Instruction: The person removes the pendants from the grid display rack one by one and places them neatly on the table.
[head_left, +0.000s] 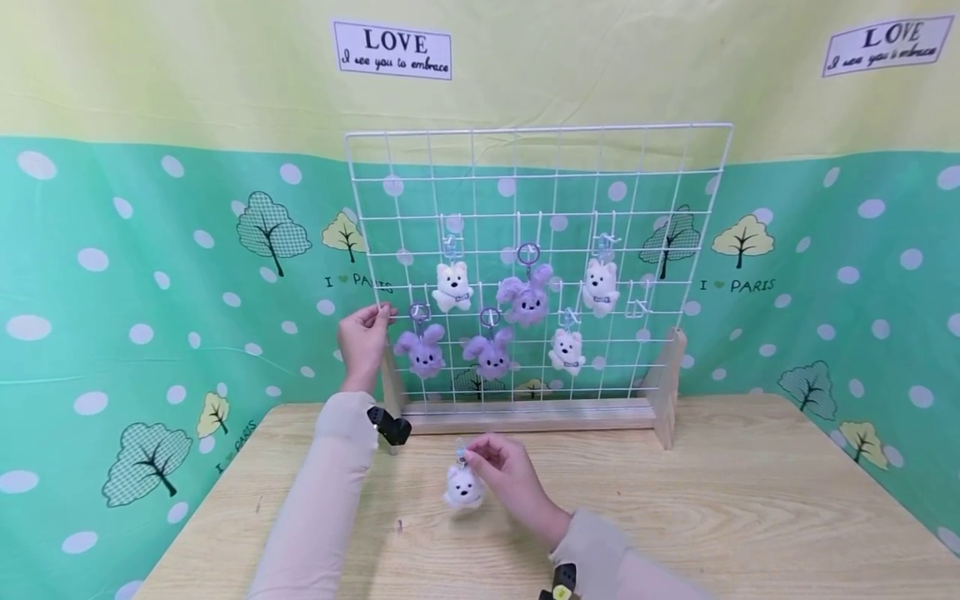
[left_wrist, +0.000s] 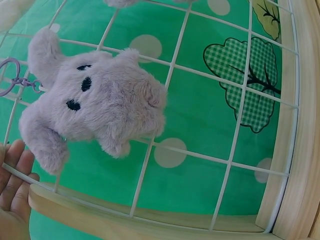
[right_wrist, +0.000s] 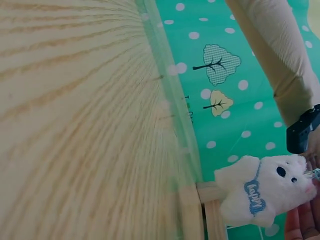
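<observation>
My right hand (head_left: 513, 479) pinches the clear-blue clasp of a white bear keychain (head_left: 463, 488) above the tabletop. In the right wrist view the bear (right_wrist: 270, 187) wears a blue "happy" tag. My left hand (head_left: 365, 337) grips the left side wire of the white grid rack (head_left: 540, 128); its fingers (left_wrist: 15, 185) curl at the wire in the left wrist view. Hanging on the rack's hooks are purple bunny keychains (head_left: 527, 300) and white bear keychains (head_left: 602, 287). The bunny (left_wrist: 100, 95) nearest the left hand hangs at the lower left. One hook (head_left: 637, 308) at the right bears no keychain.
The grid stands in a wooden base (head_left: 532, 415) with upright side supports (head_left: 670, 387) on a light wooden table (head_left: 750, 500). Behind it hangs a green and yellow curtain (head_left: 135, 250) with dots and trees. A small scrap (head_left: 400, 526) lies on the table.
</observation>
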